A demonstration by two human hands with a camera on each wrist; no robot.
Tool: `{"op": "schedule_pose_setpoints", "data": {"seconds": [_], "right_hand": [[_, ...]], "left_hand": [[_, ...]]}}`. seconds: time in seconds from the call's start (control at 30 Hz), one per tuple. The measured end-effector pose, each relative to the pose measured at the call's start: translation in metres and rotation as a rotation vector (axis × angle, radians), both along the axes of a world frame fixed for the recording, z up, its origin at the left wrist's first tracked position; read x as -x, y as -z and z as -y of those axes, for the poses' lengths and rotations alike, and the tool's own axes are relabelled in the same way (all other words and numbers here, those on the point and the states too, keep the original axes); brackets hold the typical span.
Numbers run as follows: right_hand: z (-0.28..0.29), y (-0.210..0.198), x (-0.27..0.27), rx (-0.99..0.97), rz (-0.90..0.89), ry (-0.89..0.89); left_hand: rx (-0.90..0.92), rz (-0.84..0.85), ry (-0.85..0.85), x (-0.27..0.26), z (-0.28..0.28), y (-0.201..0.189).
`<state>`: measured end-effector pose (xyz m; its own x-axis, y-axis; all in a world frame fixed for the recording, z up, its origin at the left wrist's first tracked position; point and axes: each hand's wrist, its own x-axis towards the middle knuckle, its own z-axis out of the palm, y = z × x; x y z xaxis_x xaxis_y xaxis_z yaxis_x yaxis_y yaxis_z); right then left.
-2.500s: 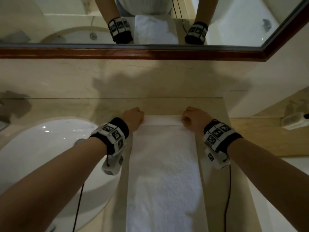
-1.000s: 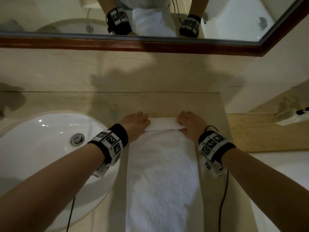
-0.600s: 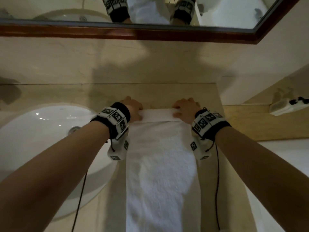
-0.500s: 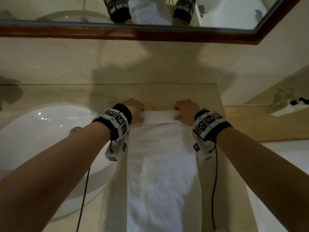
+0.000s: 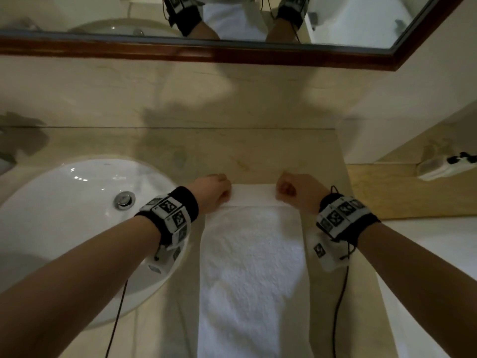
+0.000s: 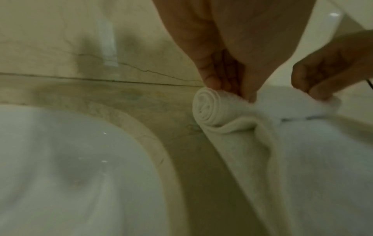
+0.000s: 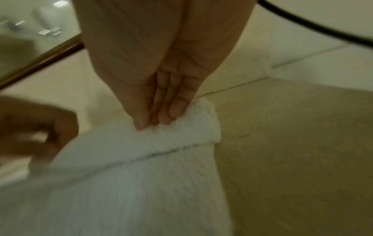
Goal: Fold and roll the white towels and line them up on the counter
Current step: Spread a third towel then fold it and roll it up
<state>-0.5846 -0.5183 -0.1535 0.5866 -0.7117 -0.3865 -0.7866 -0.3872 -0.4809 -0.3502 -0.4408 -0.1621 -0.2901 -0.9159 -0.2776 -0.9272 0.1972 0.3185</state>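
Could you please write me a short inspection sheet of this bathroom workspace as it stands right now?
Surface: beige marble counter, dry-looking, with an oval white sink set in on the left.
Job's things: one long folded white terry towel lies lengthwise on the counter; its far end is wound into a small tight roll. No finished rolls in view.
Clutter: nothing seen on the counter.
Hands: left hand and right hand each grip one end of the roll, fingers curled.
Cables: black leads hang from both wristbands, the right one beside the towel.
Surroundings: wood-framed mirror above; white power strip on the ledge at right.
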Motion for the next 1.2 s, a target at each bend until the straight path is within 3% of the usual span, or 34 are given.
{"op": "schedule_pose_setpoints", "data": {"seconds": [0.07,0.17,0.23,0.47,0.63,0.73,0.8,0.87,0.93,1.03,1.1,1.2], "right_hand": [[0.010,-0.002,-0.004,-0.047,0.019,0.080],[0.016,0.002,-0.010,0.046,-0.261,-0.134],[0.012,0.005,-0.010,0.042,-0.304,-0.198],[0.000,0.007,-0.013,0.240,-0.345,-0.361],[0.001,0.006,-0.019,0.416,-0.283,-0.316],[-0.012,0.014,-0.017,0.375,-0.267,-0.341],[-0.021,0.019,-0.011,0.361,-0.181,-0.345],[-0.024,0.015,-0.006,0.285,-0.067,-0.231],[-0.015,0.008,-0.004,0.130,-0.002,-0.064],[0.005,0.000,-0.005,0.031,-0.050,0.029],[0.007,0.004,-0.006,0.016,-0.248,-0.092],[-0.002,0.011,-0.007,0.010,-0.241,-0.115]], "left_hand": [[-0.106,0.032,-0.088,-0.003,0.009,-0.001],[-0.196,0.187,-0.066,-0.006,0.011,0.004],[-0.206,0.207,-0.034,-0.005,0.009,0.008],[-0.029,0.129,0.013,-0.004,0.007,0.008],[0.120,0.250,0.042,-0.006,0.008,0.006],[0.097,0.259,0.157,-0.002,0.001,-0.001],[0.131,0.178,0.203,-0.004,-0.006,0.001],[0.140,0.037,0.187,-0.007,-0.008,-0.001],[0.034,-0.060,0.058,-0.005,-0.003,-0.008],[-0.159,-0.005,-0.136,-0.006,0.008,-0.006],[-0.234,0.105,-0.122,-0.006,0.009,0.000],[-0.243,0.169,-0.068,-0.007,0.005,0.006]]}}
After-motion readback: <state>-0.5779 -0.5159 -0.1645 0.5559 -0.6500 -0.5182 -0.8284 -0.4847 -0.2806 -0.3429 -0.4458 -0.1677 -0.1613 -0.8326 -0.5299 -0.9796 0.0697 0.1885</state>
